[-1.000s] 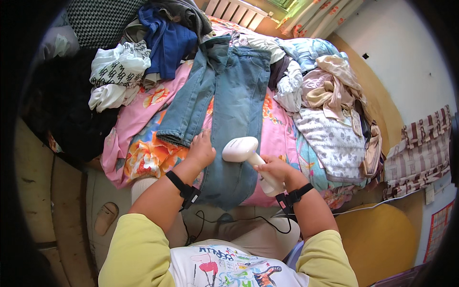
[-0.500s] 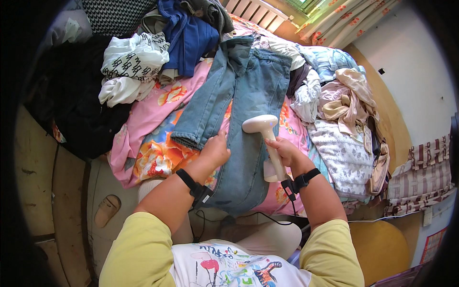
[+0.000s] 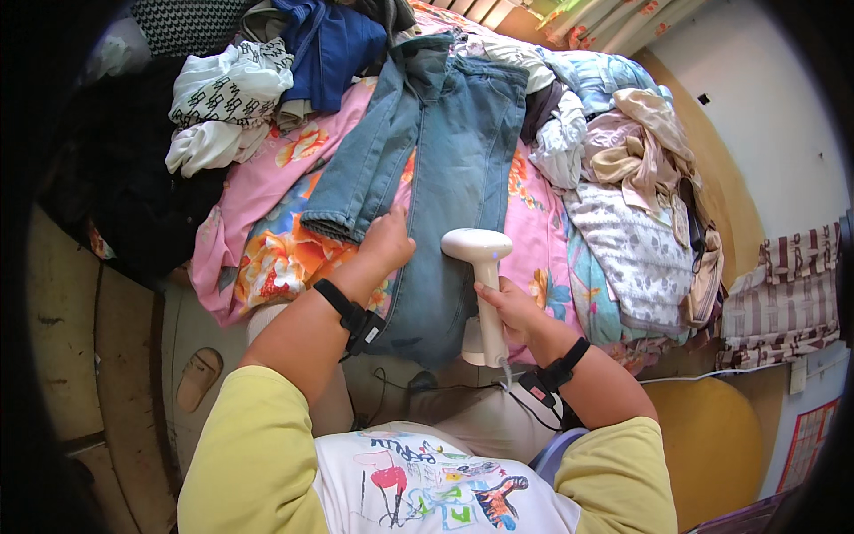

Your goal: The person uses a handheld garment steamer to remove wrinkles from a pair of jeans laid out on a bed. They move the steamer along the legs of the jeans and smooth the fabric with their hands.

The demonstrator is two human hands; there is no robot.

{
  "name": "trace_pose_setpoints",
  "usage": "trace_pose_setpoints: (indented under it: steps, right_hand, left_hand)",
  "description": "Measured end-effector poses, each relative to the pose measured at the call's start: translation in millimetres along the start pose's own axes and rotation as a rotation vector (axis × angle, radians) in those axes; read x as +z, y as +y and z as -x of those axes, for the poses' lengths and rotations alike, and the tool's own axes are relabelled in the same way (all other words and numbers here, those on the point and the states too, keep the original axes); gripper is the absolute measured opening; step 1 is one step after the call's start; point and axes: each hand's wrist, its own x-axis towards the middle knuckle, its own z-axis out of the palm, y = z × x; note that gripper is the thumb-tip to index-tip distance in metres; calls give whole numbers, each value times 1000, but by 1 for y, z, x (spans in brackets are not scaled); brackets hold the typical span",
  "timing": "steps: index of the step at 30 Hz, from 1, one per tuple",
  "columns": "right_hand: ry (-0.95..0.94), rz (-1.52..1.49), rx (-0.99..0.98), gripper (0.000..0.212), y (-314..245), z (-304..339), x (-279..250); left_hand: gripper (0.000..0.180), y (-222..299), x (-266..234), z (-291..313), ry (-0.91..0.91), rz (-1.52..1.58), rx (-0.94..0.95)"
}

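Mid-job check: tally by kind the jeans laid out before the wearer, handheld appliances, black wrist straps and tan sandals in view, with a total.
Blue jeans: 1
White handheld appliance, in the right hand: 1
Black wrist straps: 2
Tan sandal: 1
Total: 5

Yellow sleeves (image 3: 253,454), black wrist straps (image 3: 345,308)

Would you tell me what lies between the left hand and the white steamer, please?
The head view shows a jeans leg between the left hand and steamer.
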Motion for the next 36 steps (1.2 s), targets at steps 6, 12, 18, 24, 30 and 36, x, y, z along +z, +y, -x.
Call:
trace_pose_setpoints:
  steps: [6, 12, 18, 24, 30, 36]
  right_hand:
    - [-176, -403, -1, 33, 20, 12, 5]
    - [-159, -355, -69, 31, 32, 28, 9]
    - [-162, -325, 4, 28, 38, 52, 16]
    - [-186, -353, -13, 29, 26, 41, 16]
    - [-165, -373, -82, 31, -8, 11, 20]
    - [-156, -385, -157, 30, -35, -24, 28]
  left_hand:
    - [52, -5, 8, 1, 71, -2, 42]
    - [54, -9, 11, -2, 66, 23, 50]
    - [55, -12, 9, -1, 40, 56, 44]
    - [51, -15, 9, -4, 10, 107, 10]
    - [45, -10, -3, -2, 25, 101, 22]
    - [37, 1, -22, 0, -55, 111, -29]
